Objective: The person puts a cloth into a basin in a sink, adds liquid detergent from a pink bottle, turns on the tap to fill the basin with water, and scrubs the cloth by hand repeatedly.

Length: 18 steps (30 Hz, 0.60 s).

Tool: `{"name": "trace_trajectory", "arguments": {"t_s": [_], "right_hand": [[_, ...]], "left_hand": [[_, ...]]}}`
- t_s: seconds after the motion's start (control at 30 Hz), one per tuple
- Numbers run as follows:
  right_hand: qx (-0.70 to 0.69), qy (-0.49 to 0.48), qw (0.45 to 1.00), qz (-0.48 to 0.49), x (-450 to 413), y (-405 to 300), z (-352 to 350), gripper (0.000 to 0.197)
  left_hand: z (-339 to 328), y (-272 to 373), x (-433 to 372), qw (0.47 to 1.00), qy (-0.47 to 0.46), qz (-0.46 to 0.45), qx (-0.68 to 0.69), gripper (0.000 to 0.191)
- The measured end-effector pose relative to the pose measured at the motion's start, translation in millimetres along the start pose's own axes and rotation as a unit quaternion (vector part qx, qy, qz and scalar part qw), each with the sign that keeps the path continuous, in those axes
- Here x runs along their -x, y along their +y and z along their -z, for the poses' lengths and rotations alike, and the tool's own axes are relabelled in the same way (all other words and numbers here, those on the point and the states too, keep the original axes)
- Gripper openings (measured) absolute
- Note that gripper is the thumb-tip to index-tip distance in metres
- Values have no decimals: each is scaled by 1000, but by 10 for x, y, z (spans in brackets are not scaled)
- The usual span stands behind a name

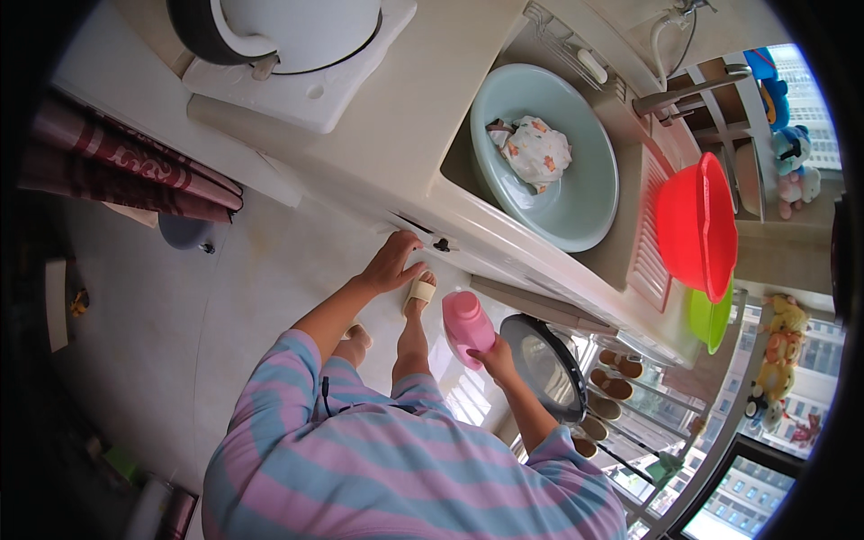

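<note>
My right hand (495, 358) grips a pink plastic bottle (467, 327) with a pink cap, held low in front of the counter. My left hand (397, 262) is at the cabinet front, by a dark slot and a small black knob (441, 244); its fingertips are partly hidden, and whether they touch the cabinet I cannot tell. A pale blue-green plastic basin (587, 202) rests tilted in the sink. A bunched white cloth with an orange print (538, 152) lies in the basin.
A red basin (688, 229) and a green basin (710, 317) stand right of the sink, by the ribbed drainboard (649, 236). The faucet (675, 98) is behind. A white appliance (324, 34) sits at upper left. A round dark-rimmed object (543, 368) and slippers (611, 383) are at lower right.
</note>
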State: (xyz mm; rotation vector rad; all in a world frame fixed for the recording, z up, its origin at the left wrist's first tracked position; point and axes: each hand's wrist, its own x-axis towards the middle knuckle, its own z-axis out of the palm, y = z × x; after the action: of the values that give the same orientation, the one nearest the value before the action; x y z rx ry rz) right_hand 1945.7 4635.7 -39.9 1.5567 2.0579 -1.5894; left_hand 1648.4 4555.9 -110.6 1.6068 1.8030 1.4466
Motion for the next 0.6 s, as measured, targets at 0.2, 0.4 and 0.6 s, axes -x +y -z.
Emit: {"name": "trace_trajectory", "arguments": {"t_s": [0.2,0.4,0.6], "right_hand": [[83,-1,996,-27,-723,496,-662,49],[27,22,999,-16,-1791,693,-1667,44],[-156,-6,981,-113,-2976,359,-2581,44]], "left_hand": [[32,-50,333,996,40,54,64,34],[439,133,1443,995,18,67,72,36],[974,251,2162,990,52,128,11,41]]}}
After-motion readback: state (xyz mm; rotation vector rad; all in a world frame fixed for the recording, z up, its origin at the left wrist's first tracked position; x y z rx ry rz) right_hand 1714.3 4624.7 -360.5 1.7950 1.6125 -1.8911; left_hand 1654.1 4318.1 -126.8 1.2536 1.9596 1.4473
